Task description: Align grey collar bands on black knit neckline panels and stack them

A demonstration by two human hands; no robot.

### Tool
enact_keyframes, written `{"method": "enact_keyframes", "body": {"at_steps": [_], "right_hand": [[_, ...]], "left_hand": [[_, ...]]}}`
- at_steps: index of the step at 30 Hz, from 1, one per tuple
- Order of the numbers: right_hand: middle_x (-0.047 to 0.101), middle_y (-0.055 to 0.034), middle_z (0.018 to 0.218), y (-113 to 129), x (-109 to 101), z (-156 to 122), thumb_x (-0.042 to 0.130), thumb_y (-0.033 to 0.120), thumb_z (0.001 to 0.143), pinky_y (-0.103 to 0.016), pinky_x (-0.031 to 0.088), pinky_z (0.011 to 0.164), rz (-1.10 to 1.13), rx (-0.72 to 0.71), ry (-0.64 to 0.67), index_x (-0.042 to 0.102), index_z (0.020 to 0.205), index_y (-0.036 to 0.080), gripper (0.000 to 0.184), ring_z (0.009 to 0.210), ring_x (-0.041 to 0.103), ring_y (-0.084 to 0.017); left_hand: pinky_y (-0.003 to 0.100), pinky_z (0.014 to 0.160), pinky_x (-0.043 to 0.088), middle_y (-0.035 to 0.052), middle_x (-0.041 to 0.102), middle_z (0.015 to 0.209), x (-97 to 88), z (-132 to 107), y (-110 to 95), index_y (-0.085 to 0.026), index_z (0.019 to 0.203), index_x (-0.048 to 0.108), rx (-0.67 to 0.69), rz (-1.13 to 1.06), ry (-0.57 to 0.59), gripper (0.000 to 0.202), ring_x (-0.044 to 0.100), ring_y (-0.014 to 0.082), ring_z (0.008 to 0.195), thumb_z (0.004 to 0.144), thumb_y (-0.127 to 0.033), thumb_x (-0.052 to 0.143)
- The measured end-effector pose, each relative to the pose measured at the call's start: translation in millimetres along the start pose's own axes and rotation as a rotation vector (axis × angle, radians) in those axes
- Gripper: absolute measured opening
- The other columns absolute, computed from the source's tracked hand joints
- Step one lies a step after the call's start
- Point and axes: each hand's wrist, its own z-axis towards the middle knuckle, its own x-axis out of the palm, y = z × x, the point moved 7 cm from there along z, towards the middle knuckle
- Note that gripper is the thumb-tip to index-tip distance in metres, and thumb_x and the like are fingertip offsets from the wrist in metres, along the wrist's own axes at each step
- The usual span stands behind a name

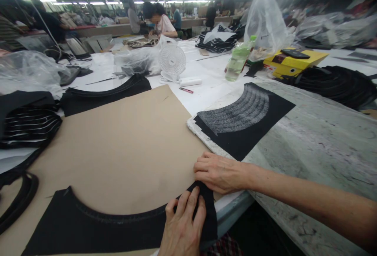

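A black fabric piece (118, 232) with a curved, taped-looking upper edge lies across the near side of a tan board (126, 142). My left hand (185, 220) rests on its right end, fingers stretched out and pressing down near the upper corner. At that same corner my right hand (219, 171) is closed, its fingers curled at the fabric's edge; the thumb and fingertips are hidden. Beyond my right hand, a stack of black fabric pieces (226, 142) with a whitish, glue-like coated curve lies on a stained pale board (309, 146).
Black curved pieces (106, 95) lie at the tan board's far edge, with black strips (17, 201) at left. Farther off are a white fan (172, 61), a small cutter (186, 90), a bottle (235, 63) and a yellow box (294, 63). People sit at tables behind.
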Motion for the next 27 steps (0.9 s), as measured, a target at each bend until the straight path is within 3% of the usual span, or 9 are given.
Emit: {"method": "enact_keyframes", "body": {"at_steps": [19, 27], "right_hand": [[0.054, -0.0015, 0.085, 3.1, 8.6, 5.2, 0.041, 0.017, 0.099, -0.032, 0.031, 0.071, -0.14, -0.157, 0.006, 0.053, 0.084, 0.017, 0.019, 0.079, 0.047, -0.016], [0.053, -0.0022, 0.084, 1.3, 8.8, 9.0, 0.038, 0.016, 0.099, -0.031, 0.032, 0.069, -0.135, -0.097, 0.008, 0.052, 0.083, 0.017, 0.021, 0.075, 0.044, -0.016]], "left_hand": [[0.036, 0.089, 0.029, 0.0035, 0.061, 0.129, 6.3, 0.8, -2.3, -0.023, 0.114, 0.064, -0.028, -0.013, 0.053, 0.031, 0.044, 0.0208, 0.114, 0.09, -0.019, 0.045], [0.035, 0.089, 0.029, 0.0035, 0.058, 0.133, 6.4, 0.7, -1.4, -0.023, 0.113, 0.064, -0.026, -0.032, 0.066, 0.03, 0.045, 0.0211, 0.115, 0.091, -0.019, 0.044]]}}
